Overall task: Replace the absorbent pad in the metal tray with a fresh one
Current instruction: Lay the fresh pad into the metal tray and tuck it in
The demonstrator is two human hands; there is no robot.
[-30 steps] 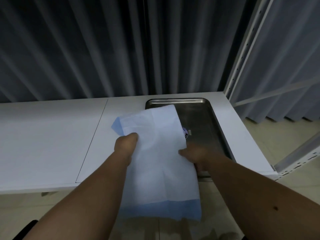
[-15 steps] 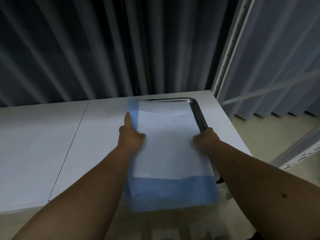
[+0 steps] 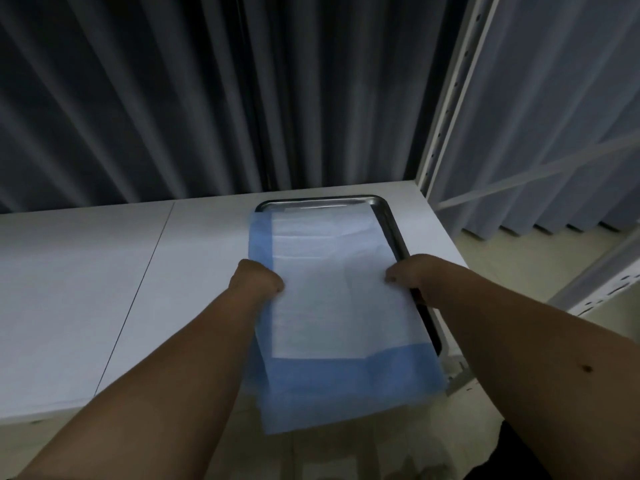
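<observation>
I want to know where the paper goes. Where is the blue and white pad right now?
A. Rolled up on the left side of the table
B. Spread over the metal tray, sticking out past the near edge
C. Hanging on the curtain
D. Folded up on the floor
B: the pad lies over the metal tray, held by the left hand and right hand, its blue end overhanging the table.

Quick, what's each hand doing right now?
Left hand: grips the pad's left edge.
Right hand: grips the pad's right edge.

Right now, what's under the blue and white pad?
The metal tray: only its far and right rim show. The pad, held by both hands, covers the tray's floor, so anything there is hidden.
</observation>
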